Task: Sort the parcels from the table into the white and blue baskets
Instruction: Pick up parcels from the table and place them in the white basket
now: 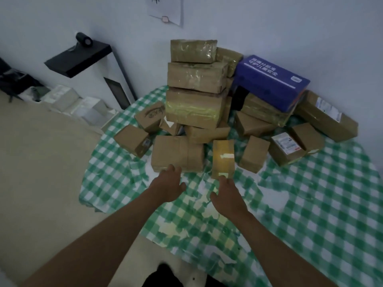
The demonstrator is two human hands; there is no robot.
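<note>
Both hands are out over the checked cloth of the surface (pixel 310 204), each spread and holding nothing. The left hand (pixel 169 183) has its fingertips at the near edge of a wide brown parcel (pixel 178 154); the right hand (pixel 227 194) reaches to the base of a small taped parcel (pixel 223 158) standing just ahead of it. These two look picked because they sit nearest, free of the heap. Bare cloth around the wrists leaves room to draw back. Beyond the fingers, a stack of taped boxes (pixel 194 83) rises, looking easy to topple, with a blue box (pixel 271 81) leaning farther right. Neither basket shows.
</note>
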